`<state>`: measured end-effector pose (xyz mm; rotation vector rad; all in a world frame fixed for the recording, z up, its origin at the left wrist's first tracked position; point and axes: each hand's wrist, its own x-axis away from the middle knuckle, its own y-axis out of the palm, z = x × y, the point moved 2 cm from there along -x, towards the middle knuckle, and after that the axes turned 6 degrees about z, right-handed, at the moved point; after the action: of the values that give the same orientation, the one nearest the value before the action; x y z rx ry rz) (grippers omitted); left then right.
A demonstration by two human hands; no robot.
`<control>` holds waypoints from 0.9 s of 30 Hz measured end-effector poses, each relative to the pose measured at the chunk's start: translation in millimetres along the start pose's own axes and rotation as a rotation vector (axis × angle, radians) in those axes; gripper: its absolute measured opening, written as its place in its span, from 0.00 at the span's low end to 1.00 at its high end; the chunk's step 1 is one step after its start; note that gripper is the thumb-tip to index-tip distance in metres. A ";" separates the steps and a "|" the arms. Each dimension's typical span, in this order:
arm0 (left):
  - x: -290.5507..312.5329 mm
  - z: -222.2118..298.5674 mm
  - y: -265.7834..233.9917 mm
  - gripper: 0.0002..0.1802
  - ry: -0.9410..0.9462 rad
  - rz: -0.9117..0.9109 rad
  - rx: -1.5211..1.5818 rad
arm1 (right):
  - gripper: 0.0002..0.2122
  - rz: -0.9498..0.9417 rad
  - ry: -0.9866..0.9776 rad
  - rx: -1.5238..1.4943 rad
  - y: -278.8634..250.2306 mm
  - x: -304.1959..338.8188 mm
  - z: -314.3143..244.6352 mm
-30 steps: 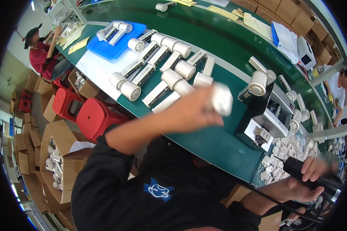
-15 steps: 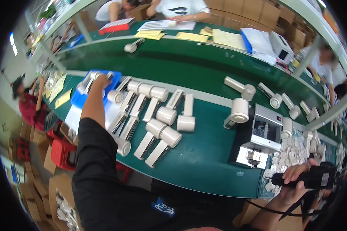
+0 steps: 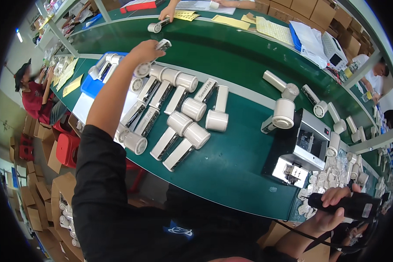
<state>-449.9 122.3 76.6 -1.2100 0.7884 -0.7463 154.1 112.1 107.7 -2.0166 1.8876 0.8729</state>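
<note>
My left hand is raised over the far edge of the bench, its fingers closed around a white handheld fan. The fan's end pokes out beyond my fingers; most of its handle is hidden by them. Just below my left forearm sits a blue tray with several white fan parts in it. At the lower right, my right hand grips a black electric screwdriver, its tip pointing left over small white pieces. Several white fans lie in rows on the green bench between my hands.
A black and silver machine stands right of centre, beside a pile of small white parts. More fans lie on the green belt behind. A co-worker's hand touches a fan there. Red stools stand at left.
My left hand has left the blue tray and moved up and right, carrying a handheld fan. A co-worker's hand has come to the fan on the far belt. My right hand keeps the screwdriver.
</note>
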 end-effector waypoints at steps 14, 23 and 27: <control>-154.8 167.7 99.0 0.21 0.146 -0.217 -0.189 | 0.33 0.046 0.055 -0.142 -32.4 7.4 -5.5; -250.8 249.4 145.6 0.22 0.025 0.224 0.060 | 0.31 0.145 0.120 -0.028 -36.6 12.8 -7.4; -216.4 251.9 135.3 0.23 0.188 0.110 -0.016 | 0.31 0.125 0.082 0.021 -39.2 15.7 -7.1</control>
<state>-341.2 458.1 13.3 -1.1119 1.0100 -0.7716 193.6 100.5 95.8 -1.9684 2.0774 0.8078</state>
